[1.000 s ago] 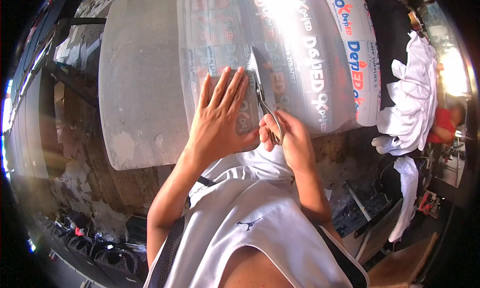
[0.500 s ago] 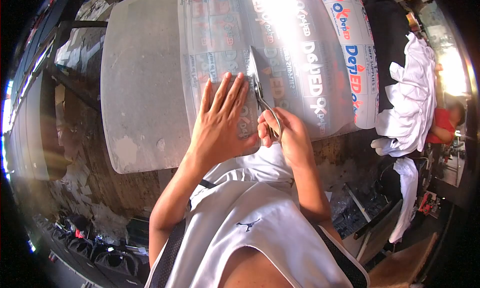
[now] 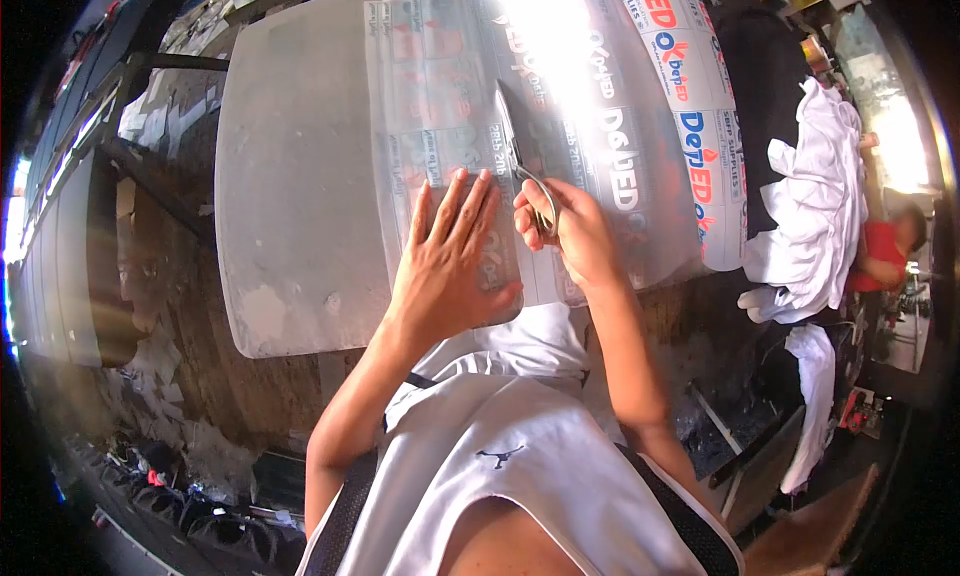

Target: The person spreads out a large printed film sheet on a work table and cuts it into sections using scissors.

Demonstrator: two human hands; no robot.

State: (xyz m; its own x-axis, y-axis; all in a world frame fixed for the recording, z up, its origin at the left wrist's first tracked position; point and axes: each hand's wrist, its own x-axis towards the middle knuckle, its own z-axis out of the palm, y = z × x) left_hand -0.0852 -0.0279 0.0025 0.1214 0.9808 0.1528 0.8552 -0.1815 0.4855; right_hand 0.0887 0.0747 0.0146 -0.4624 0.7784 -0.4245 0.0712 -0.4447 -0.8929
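Translucent printed plastic film (image 3: 430,116) spread over a grey board (image 3: 295,176), covering its middle and right side; the board's left part shows bare. Film carries "DepED" lettering, some of it mirror-reversed near the left hand (image 3: 447,251). Strong glare washes out a band down the middle.

Left hand: palm down, fingers extended and slightly spread, pressed flat on the film near the body-side edge. Fingertips point away from the wearer; thumb reaches out to the right. Nothing gripped.

Right hand (image 3: 580,231): curled around the handles of metal scissors (image 3: 510,136), thumb uppermost. Scissors lie ahead of this hand and a little to its left, blades pointing away from the body over the film. Blades sit just right of the left fingertips, apart from them. Whether the blades stand together or slightly parted cannot be told.

Further right, beyond the glare, a brightly printed section (image 3: 690,126) in red and blue on white, well apart from both hands. Past it, bunched white cloth (image 3: 815,201). Person in red (image 3: 885,251) at far right. Wearer in a white jersey (image 3: 500,406).
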